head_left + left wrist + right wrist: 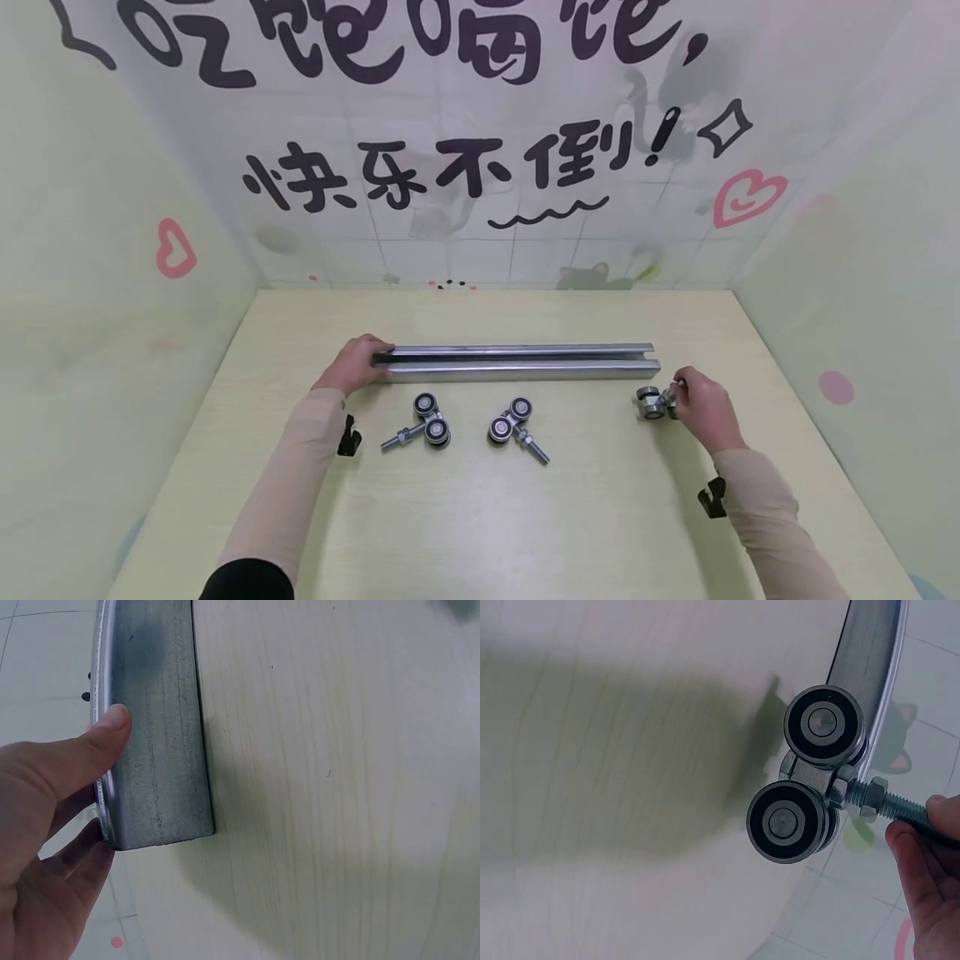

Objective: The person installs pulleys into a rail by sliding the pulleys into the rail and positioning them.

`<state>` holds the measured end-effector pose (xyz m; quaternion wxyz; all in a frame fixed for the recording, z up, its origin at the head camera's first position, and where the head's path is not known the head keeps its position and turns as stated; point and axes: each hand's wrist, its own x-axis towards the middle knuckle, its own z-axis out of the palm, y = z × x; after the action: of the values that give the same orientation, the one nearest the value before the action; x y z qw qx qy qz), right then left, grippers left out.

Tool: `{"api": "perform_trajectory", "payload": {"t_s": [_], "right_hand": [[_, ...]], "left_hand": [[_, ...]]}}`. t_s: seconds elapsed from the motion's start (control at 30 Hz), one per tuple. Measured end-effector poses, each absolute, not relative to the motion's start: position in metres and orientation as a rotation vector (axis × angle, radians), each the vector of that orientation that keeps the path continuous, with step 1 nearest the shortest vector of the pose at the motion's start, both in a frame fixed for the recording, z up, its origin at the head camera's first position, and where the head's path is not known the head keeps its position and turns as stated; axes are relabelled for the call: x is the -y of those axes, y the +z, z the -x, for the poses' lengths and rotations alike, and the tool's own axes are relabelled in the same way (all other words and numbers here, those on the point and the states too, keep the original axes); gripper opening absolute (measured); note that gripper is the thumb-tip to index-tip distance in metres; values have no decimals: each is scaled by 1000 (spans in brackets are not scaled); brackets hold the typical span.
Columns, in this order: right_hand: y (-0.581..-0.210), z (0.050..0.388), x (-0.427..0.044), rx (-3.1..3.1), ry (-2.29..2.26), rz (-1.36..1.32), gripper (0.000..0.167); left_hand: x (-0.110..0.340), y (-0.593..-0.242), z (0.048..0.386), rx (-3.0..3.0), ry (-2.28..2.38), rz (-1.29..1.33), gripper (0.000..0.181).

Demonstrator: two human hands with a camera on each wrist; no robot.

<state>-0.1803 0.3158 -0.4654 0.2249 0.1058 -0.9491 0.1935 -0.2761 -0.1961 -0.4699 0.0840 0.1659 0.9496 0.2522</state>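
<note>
A long metal channel rail (517,373) lies across the table, its slot showing as a dark line between two bright edges. At its left end my left hand (354,365) grips it, with the thumb on the side face of the rail (161,735) in the left wrist view. Just off the right end, my right hand (707,410) holds a roller trolley (652,403) above the table. In the right wrist view, thumb and fingers pinch its threaded bolt (901,810), and the trolley's wheels (782,823) point away from the hand.
Two more roller trolleys, one to the left (437,431) and one to the right (501,429), lie on the table (480,517) in front of the rail. Printed curtain-like walls (465,250) enclose the table at the back and both sides.
</note>
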Motion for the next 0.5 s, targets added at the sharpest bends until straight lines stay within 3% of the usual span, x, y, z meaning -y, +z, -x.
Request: {"api": "perform_trajectory", "payload": {"t_s": [0.5], "right_hand": [[-463,190,-333,2675,525,-229,8]], "left_hand": [[197,-471,277,-2841,766,-497,50]]}}
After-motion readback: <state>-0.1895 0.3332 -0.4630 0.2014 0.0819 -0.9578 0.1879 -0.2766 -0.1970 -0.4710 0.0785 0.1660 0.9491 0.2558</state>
